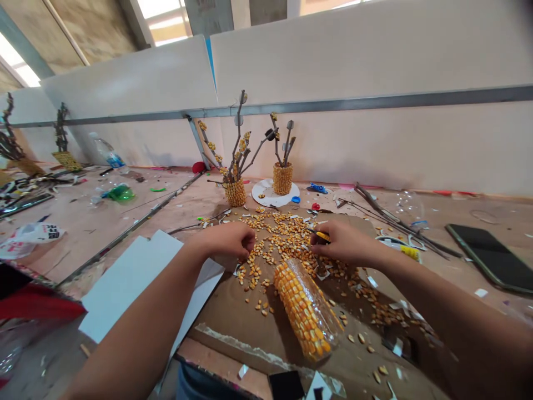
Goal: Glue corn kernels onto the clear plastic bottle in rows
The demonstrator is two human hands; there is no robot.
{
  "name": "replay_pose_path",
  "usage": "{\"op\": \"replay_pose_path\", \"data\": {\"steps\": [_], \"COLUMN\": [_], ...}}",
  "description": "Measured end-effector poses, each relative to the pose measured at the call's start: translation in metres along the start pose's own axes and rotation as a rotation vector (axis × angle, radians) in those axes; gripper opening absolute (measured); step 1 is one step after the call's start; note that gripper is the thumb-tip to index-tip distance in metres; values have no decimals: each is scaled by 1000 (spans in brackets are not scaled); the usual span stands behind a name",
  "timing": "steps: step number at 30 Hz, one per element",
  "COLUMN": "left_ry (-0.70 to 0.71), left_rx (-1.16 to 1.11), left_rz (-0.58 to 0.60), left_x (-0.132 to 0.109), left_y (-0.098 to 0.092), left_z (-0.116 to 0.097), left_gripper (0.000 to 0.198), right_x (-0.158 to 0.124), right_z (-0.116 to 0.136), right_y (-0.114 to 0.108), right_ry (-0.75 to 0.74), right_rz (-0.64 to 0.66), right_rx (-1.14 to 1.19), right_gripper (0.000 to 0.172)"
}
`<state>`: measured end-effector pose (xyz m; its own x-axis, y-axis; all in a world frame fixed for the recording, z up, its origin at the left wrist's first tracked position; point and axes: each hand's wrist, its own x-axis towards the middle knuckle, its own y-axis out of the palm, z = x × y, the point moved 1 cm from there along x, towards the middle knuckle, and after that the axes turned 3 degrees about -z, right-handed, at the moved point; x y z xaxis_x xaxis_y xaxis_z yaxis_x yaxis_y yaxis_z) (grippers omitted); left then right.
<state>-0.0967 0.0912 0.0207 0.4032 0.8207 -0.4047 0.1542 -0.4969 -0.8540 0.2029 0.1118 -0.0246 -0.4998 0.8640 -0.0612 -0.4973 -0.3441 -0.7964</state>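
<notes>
Over brown cardboard [245,333] strewn with loose corn kernels [287,226], left hand [235,240] reaching forward, fingers curled, any grip hidden, right hand [339,243] angled inward, fingers pinching a small black-and-yellow tool [322,237], partly kernel-covered clear cylinder [300,311] lying between the forearms.

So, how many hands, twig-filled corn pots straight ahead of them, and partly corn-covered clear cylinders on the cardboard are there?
Left hand and right hand: 2
Left corn pot and right corn pot: 2
Clear cylinder: 1
Total: 5
</notes>
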Motion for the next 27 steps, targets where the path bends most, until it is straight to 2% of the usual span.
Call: {"op": "replay_pose_path", "data": {"steps": [6, 18, 27], "left_ry": [-43, -93, -25], "left_rx": [83, 222, 231], "left_rz": [-34, -159, -131], "left_x": [5, 10, 8], "left_y": [7, 16, 13], "left_z": [-9, -13, -15], "left_gripper": [6, 7, 17], "right_x": [-1, -5, -7], "right_z": [2, 11, 14], "right_y": [-2, -8, -9], "right_ry": [7, -26, -53], "right_rz": [-22, -80, -92], "right_rx": [-74, -149, -202], "right_gripper": [20, 23, 26]}}
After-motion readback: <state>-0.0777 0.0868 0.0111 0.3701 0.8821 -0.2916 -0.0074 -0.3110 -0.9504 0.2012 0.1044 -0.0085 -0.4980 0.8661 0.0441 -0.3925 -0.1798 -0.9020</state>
